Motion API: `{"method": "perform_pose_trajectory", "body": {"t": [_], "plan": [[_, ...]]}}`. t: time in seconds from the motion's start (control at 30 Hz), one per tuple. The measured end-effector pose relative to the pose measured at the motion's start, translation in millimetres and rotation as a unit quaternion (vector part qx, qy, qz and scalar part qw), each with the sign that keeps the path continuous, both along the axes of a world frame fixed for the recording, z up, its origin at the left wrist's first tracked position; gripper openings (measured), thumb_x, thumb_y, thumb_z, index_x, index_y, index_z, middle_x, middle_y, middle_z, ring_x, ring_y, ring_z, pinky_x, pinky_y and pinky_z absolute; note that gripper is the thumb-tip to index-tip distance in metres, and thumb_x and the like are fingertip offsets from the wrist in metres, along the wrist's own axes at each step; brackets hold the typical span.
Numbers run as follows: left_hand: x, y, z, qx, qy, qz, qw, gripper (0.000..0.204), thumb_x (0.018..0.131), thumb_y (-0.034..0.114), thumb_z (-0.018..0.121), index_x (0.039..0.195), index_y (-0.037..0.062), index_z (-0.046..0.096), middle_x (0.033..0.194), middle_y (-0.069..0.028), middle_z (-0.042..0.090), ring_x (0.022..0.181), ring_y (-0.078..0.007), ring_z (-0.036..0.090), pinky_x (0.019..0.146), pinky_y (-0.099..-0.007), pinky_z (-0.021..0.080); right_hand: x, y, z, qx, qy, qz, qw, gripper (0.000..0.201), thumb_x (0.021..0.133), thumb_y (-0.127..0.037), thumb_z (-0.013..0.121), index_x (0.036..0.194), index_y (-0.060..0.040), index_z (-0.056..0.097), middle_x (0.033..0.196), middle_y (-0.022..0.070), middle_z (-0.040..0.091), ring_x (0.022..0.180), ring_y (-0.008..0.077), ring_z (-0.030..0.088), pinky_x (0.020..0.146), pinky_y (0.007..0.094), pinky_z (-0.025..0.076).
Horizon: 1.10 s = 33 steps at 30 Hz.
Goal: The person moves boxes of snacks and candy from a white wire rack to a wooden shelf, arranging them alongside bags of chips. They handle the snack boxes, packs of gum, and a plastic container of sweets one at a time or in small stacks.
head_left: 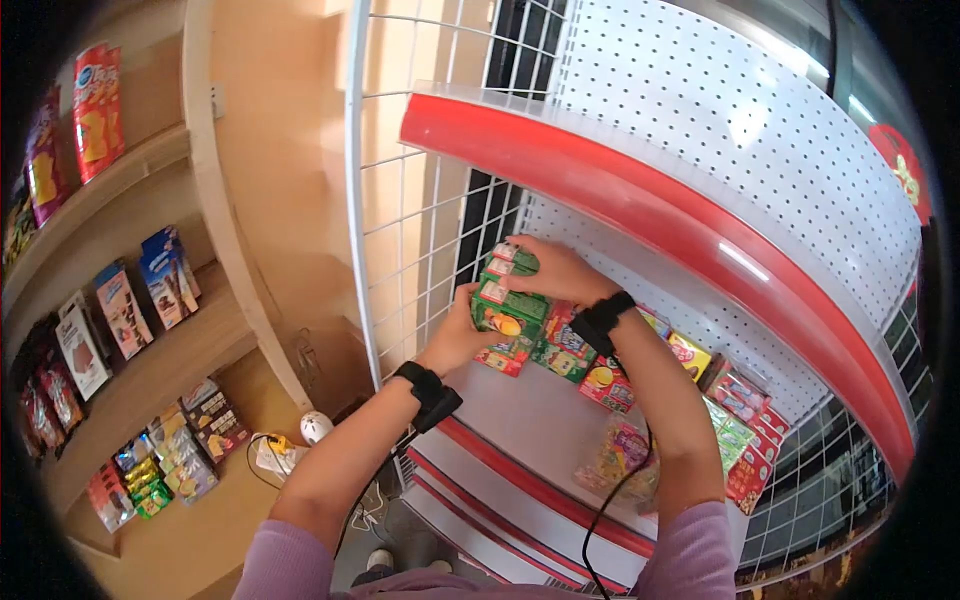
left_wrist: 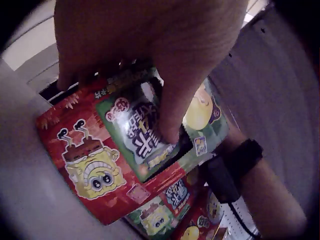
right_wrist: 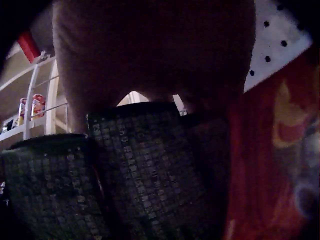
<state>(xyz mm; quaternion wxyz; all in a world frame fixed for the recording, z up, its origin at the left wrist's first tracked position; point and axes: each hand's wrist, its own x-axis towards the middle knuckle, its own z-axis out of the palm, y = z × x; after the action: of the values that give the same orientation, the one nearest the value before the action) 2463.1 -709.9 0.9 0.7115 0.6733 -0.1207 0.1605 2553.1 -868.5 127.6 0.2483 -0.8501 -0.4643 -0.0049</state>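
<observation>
At the left end of the shelf, my left hand (head_left: 458, 338) grips a red and green snack box (left_wrist: 95, 165) with a yellow cartoon sponge on its front. Its thumb lies across the box's front in the left wrist view, with the fingers over the top edge. My right hand (head_left: 556, 270) reaches over the top from the other side. It grips a green box (right_wrist: 145, 155) in the row behind, and the right wrist view shows a second green box (right_wrist: 47, 185) beside it. The undersides of the right fingers are hidden.
More red and green boxes (head_left: 606, 384) stand to the right, then a yellow pack (head_left: 690, 355) and red boxes (head_left: 752, 475). A clear bag of colourful packets (head_left: 618, 455) lies near the front. A red-edged shelf (head_left: 640, 205) overhangs, with a wire grid (head_left: 405, 220) at left.
</observation>
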Motion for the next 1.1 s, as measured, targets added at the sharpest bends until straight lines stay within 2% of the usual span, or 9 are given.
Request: {"method": "perform_pose_trajectory", "body": {"t": [0.27, 0.4, 0.47, 0.53, 0.63, 0.73, 0.77, 1.0, 1.1], "plan": [[-111.0, -21.2, 34.0, 0.199, -0.215, 0.188, 0.938, 0.105, 0.059, 0.024, 0.087, 0.142, 0.0032, 0.026, 0.131, -0.0176, 0.040, 0.126, -0.0325, 0.036, 0.107, -0.0412, 0.030, -106.2, -25.4, 33.5, 0.093, -0.062, 0.122, 0.986, 0.078, 0.064, -0.019, 0.076, 0.134, -0.0028, 0.044, 0.126, 0.0202, 0.054, 0.118, 0.0317, 0.052, 0.102, 0.0399, 0.039], [-192.7, -27.1, 40.6, 0.209, -0.132, 0.259, 0.934, 0.115, 0.052, 0.030, 0.085, 0.144, 0.0037, 0.022, 0.133, -0.0218, 0.036, 0.125, -0.0372, 0.035, 0.104, -0.0417, 0.031, -168.2, -27.2, 33.9, 0.071, -0.120, 0.142, 0.980, 0.082, 0.064, -0.033, 0.075, 0.133, -0.0023, 0.044, 0.119, 0.0205, 0.055, 0.109, 0.0364, 0.054, 0.096, 0.0421, 0.042], [-224.7, -26.2, 31.4, 0.238, -0.187, 0.365, 0.881, 0.118, 0.048, 0.033, 0.085, 0.144, 0.0040, 0.022, 0.133, -0.0214, 0.036, 0.120, -0.0375, 0.038, 0.101, -0.0446, 0.033, -206.8, -18.7, 42.0, 0.043, -0.048, 0.141, 0.988, 0.090, 0.059, -0.034, 0.075, 0.133, 0.0037, 0.042, 0.130, 0.0193, 0.049, 0.121, 0.0297, 0.047, 0.105, 0.0398, 0.033], [-271.7, -20.1, 29.1, 0.253, -0.150, 0.350, 0.889, 0.125, 0.050, 0.030, 0.086, 0.148, 0.0086, 0.012, 0.149, -0.0227, 0.015, 0.138, -0.0416, 0.017, 0.110, -0.0504, 0.020, -254.5, -0.5, 57.5, -0.038, -0.151, 0.205, 0.966, 0.070, 0.072, -0.020, 0.073, 0.133, -0.0026, 0.045, 0.125, 0.0185, 0.053, 0.114, 0.0337, 0.051, 0.101, 0.0411, 0.035], [-334.7, -8.3, 6.7, 0.243, -0.059, 0.343, 0.906, 0.129, 0.049, 0.023, 0.085, 0.149, 0.0077, 0.005, 0.151, -0.0231, 0.011, 0.141, -0.0404, 0.012, 0.112, -0.0490, 0.016, -301.7, 43.2, 45.0, -0.060, -0.100, 0.321, 0.940, 0.070, 0.069, -0.018, 0.073, 0.132, -0.0011, 0.046, 0.123, 0.0197, 0.054, 0.113, 0.0350, 0.051, 0.101, 0.0416, 0.036], [-420.7, 13.2, -14.3, 0.143, -0.084, 0.358, 0.919, 0.130, 0.047, 0.010, 0.077, 0.149, 0.0052, -0.005, 0.152, -0.0230, 0.006, 0.143, -0.0360, 0.007, 0.115, -0.0410, 0.011, -352.6, 89.5, 10.5, -0.092, 0.025, 0.372, 0.923, 0.073, 0.074, -0.020, 0.070, 0.138, -0.0037, 0.038, 0.130, 0.0200, 0.049, 0.122, 0.0356, 0.044, 0.107, 0.0419, 0.030], [-452.9, 19.3, -22.1, 0.120, -0.070, 0.373, 0.917, 0.130, 0.048, 0.010, 0.077, 0.148, 0.0054, -0.006, 0.152, -0.0225, 0.006, 0.143, -0.0355, 0.006, 0.115, -0.0405, 0.011, -371.6, 110.0, -7.6, -0.048, 0.030, 0.405, 0.912, 0.089, 0.058, -0.035, 0.078, 0.131, 0.0026, 0.044, 0.126, 0.0199, 0.052, 0.117, 0.0320, 0.051, 0.102, 0.0407, 0.037], [-693.1, 5.8, -68.6, -0.021, 0.067, 0.499, 0.864, 0.132, 0.054, 0.009, 0.080, 0.148, 0.0108, -0.012, 0.152, -0.0175, 0.008, 0.142, -0.0290, 0.011, 0.114, -0.0364, 0.013, -592.4, 210.1, -59.4, -0.155, 0.106, 0.622, 0.760, 0.077, 0.071, -0.042, 0.077, 0.130, -0.0017, 0.046, 0.120, 0.0190, 0.057, 0.112, 0.0320, 0.056, 0.095, 0.0389, 0.044], [-793.7, -33.9, -30.4, -0.303, 0.108, 0.425, 0.846, 0.130, 0.061, -0.001, 0.077, 0.147, 0.0125, -0.020, 0.153, -0.0144, 0.012, 0.138, -0.0208, 0.020, 0.111, -0.0316, 0.023, -680.8, 229.9, -101.4, -0.199, 0.077, 0.696, 0.685, 0.076, 0.079, -0.051, 0.068, 0.134, -0.0047, 0.042, 0.122, 0.0208, 0.055, 0.111, 0.0336, 0.055, 0.094, 0.0401, 0.045]]}}
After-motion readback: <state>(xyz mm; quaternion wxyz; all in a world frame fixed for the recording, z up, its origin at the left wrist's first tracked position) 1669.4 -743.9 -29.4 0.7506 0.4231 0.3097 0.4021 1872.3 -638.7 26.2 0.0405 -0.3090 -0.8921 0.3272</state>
